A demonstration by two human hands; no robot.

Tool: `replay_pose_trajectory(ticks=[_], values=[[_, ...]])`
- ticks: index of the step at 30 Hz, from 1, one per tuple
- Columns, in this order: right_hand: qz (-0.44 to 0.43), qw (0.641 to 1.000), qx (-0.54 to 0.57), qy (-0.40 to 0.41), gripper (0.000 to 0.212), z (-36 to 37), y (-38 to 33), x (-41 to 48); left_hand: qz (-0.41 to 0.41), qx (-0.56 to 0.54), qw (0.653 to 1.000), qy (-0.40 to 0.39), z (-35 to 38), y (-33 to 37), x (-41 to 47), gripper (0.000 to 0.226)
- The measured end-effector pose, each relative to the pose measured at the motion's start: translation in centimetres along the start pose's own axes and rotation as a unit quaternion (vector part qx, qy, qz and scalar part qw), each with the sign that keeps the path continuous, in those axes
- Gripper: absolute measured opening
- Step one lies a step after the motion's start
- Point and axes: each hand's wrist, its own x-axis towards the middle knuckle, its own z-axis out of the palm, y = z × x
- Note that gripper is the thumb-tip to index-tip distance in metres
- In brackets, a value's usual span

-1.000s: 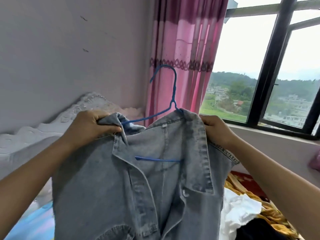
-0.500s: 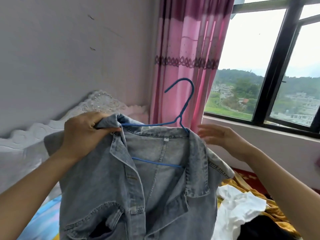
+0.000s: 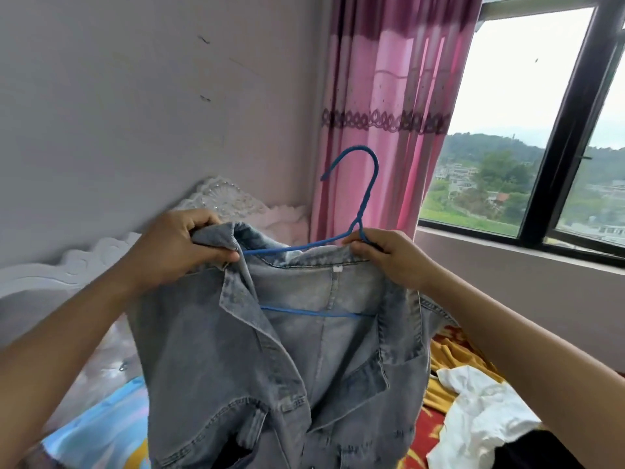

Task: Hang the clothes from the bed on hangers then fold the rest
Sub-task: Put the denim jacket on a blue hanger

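A light-blue denim jacket hangs in front of me on a blue wire hanger, whose hook sticks up above the collar. My left hand grips the jacket's left shoulder and collar. My right hand pinches the hanger's neck together with the back of the collar. The hanger's lower bar shows inside the open jacket. On the bed at lower right lie a white garment, a yellow garment and a black one.
A white carved headboard stands against the grey wall on the left. A pink curtain hangs behind the hanger. A dark-framed window with a sill fills the right. The bed has a red patterned cover and a blue sheet.
My right hand let go of the jacket's right shoulder, hovered open, and now pinches the hanger's neck at the collar. The jacket sits straighter on the hanger.
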Motion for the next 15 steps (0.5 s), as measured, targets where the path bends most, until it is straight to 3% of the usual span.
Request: replay_pose_trajectory(ticks=[5,9,12,15], values=[[-0.037,0.998,-0.033,-0.036,0.02,2.3,-1.7,1.1,0.033,0.027,0.998,-0.043,3.5,1.3,-0.4,0.036],[-0.013,1.0,0.005,-0.007,0.021,1.4,0.4,0.4,0.025,0.089,0.993,-0.073,2.4,-0.9,-0.6,0.026],[0.003,0.999,0.05,-0.004,0.024,1.2,1.3,-0.1,0.06,0.069,0.995,-0.034,2.3,-1.6,-1.5,0.033],[-0.017,0.999,0.041,0.013,0.01,0.6,2.2,-1.3,0.085,0.019,0.996,0.008,1.8,-1.2,-2.1,0.033]])
